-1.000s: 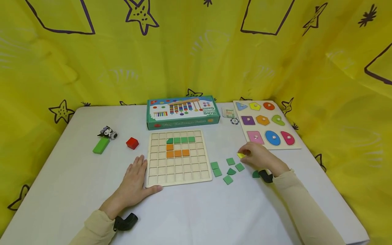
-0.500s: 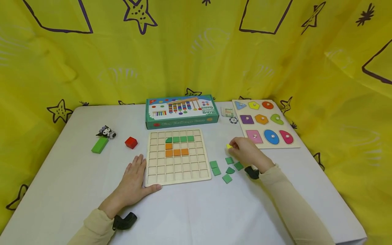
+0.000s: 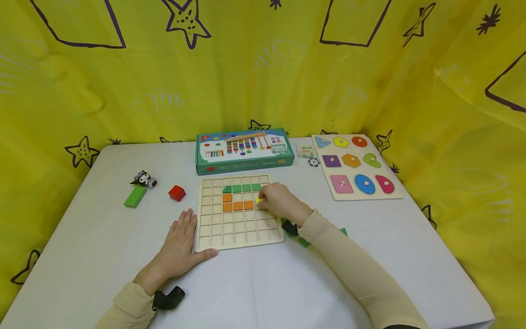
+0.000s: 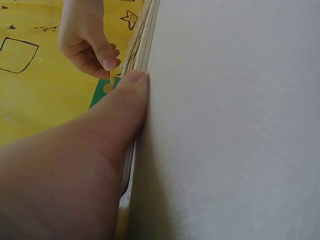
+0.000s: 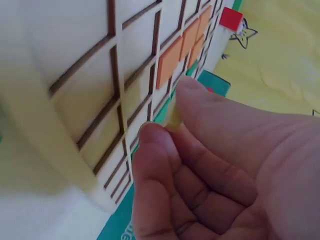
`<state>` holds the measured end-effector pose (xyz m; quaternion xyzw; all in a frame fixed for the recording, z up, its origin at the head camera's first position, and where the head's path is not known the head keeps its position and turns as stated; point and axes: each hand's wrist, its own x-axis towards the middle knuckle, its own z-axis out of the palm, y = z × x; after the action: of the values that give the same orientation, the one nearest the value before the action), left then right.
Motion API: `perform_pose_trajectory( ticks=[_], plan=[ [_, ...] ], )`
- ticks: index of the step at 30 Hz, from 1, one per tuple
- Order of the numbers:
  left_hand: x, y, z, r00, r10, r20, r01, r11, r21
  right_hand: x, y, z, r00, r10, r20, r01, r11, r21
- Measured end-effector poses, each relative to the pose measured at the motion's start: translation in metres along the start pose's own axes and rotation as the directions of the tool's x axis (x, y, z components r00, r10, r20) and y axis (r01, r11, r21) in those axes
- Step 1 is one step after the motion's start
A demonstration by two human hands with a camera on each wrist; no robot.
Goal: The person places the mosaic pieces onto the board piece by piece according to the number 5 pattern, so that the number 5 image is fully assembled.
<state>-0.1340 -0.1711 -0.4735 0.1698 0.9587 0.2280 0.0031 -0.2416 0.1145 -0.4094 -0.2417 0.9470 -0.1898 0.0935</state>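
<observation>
A wooden grid board [image 3: 240, 240] lies mid-table, with a row of green tiles [image 3: 246, 188] and several orange tiles [image 3: 238, 206] set in its cells. Between thumb and fingertips my right hand [image 3: 283, 201] pinches a small yellow tile [image 3: 258, 200], close over the board just right of the orange row. In the right wrist view the yellow tile [image 5: 173, 116] shows between thumb and index finger. My left hand [image 3: 176, 246] lies flat with fingers extended along the board's left edge, its thumb at the front left corner. The left wrist view shows that thumb [image 4: 127, 100] against the board's edge.
Loose green tiles [image 3: 304, 242] lie right of the board, partly hidden under my right forearm. Behind it stands a green game box [image 3: 246, 164]. A shape puzzle board [image 3: 365, 198] sits at back right; a red cube [image 3: 177, 193], green block [image 3: 135, 196] and small figurine [image 3: 144, 178] are at left.
My right hand has carried the yellow tile leftward from the right side of the table to over the grid board. The left hand has stayed in place.
</observation>
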Motion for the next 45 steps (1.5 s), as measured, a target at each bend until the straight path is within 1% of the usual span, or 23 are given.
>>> perform_pose_trajectory(
  ticks=[6, 9, 13, 17, 20, 23, 25, 28, 30, 33, 35, 37, 40, 43, 45],
  plan=[
    [-0.001, 0.001, 0.000, 1.000, 0.006, -0.010, -0.006, 1.000, 0.002, 0.004, -0.004, 0.008, 0.999, 0.035, -0.001, -0.035, 0.999, -0.042],
    [-0.002, 0.000, 0.000, 1.000, 0.007, -0.012, -0.007, 1.000, -0.002, 0.005, -0.004, 0.010, 0.999, 0.032, -0.018, -0.033, 0.999, -0.037],
    [-0.002, -0.002, 0.000, 1.000, -0.003, 0.001, 0.003, 1.000, -0.013, 0.006, -0.003, 0.012, 0.999, 0.019, -0.037, -0.020, 0.999, -0.028],
    [-0.003, -0.002, 0.000, 1.000, -0.010, 0.007, 0.010, 1.000, -0.016, 0.007, 0.000, 0.014, 1.000, -0.014, -0.027, 0.014, 1.000, -0.013],
    [-0.003, -0.002, 0.000, 1.000, -0.009, 0.005, 0.009, 1.000, -0.023, 0.003, 0.005, 0.013, 0.997, -0.073, -0.021, 0.073, 0.997, 0.025],
    [-0.003, -0.001, 0.001, 1.000, -0.005, 0.003, 0.005, 1.000, -0.029, -0.007, 0.017, 0.008, 0.993, -0.110, -0.048, 0.114, 0.989, 0.095],
    [-0.003, -0.001, 0.001, 1.000, -0.003, 0.005, 0.003, 1.000, -0.028, -0.017, 0.029, 0.002, 0.990, -0.114, -0.077, 0.124, 0.983, 0.132],
    [-0.002, 0.000, 0.001, 1.000, -0.006, 0.009, 0.006, 1.000, -0.019, -0.034, 0.051, -0.009, 0.992, -0.079, -0.100, 0.097, 0.978, 0.187],
    [-0.002, 0.000, 0.000, 1.000, -0.002, 0.002, 0.002, 1.000, -0.015, -0.047, 0.066, -0.015, 0.995, -0.043, -0.095, 0.063, 0.975, 0.213],
    [-0.003, 0.001, -0.001, 1.000, 0.010, -0.013, -0.010, 1.000, -0.015, -0.064, 0.085, -0.019, 0.998, 0.029, -0.063, -0.013, 0.970, 0.243],
    [-0.003, 0.000, -0.001, 1.000, 0.017, -0.023, -0.017, 1.000, -0.014, -0.073, 0.094, -0.019, 0.998, 0.062, -0.029, -0.053, 0.966, 0.253],
    [-0.003, 0.000, -0.002, 0.999, 0.021, -0.027, -0.021, 1.000, -0.013, -0.080, 0.101, -0.019, 0.997, 0.078, 0.002, -0.076, 0.963, 0.259],
    [-0.003, 0.000, -0.001, 0.999, 0.023, -0.030, -0.023, 1.000, -0.013, -0.086, 0.107, -0.019, 0.996, 0.077, 0.032, -0.083, 0.962, 0.260],
    [-0.003, 0.000, 0.000, 0.999, 0.028, -0.032, -0.028, 0.999, -0.017, -0.088, 0.109, -0.019, 0.995, 0.086, 0.047, -0.095, 0.964, 0.248],
    [-0.002, 0.000, 0.001, 0.999, 0.026, -0.028, -0.026, 1.000, -0.015, -0.089, 0.109, -0.018, 0.995, 0.083, 0.047, -0.091, 0.972, 0.217]
  ],
)
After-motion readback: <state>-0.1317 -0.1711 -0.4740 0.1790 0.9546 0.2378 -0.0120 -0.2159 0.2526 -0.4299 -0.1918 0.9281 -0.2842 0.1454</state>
